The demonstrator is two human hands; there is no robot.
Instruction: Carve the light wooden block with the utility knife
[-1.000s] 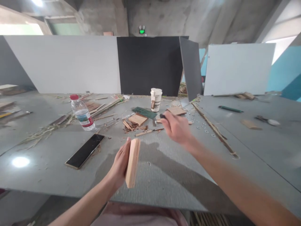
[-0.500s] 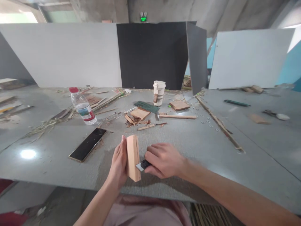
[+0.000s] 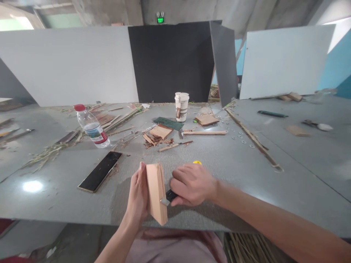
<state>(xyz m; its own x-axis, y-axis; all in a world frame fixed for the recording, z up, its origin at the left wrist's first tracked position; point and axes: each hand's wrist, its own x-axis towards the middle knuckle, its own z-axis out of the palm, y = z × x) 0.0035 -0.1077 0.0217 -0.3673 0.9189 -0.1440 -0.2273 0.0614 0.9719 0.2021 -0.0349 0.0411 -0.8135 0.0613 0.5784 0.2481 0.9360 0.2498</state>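
Note:
My left hand [image 3: 138, 195] grips a pale wooden block [image 3: 155, 193] from its left side, holding it on edge above the near part of the table. Layered lines run along the block's right edge. In my right hand [image 3: 192, 184] is a utility knife [image 3: 171, 195], fingers wrapped round its black body. Its short blade lies against the lower right edge of the block. A yellow end of the knife shows behind the knuckles. Past the hands lie a wood-handled carving knife [image 3: 172, 147], a hammer [image 3: 204, 133] and a thin wooden board [image 3: 161, 131] among brown shavings.
A dark phone [image 3: 101, 171] lies left of my hands, with a water bottle [image 3: 93, 128] behind it. Beyond stand a paper cup [image 3: 181, 107] and upright panels [image 3: 172, 62]. Several metal washers [image 3: 240, 137] and a long wooden strip [image 3: 251, 137] are to the right.
The knife blade has slid a little lower along the block's edge. The block has tilted slightly, its lower end nearer me, and a yellow knife end now shows behind my right hand.

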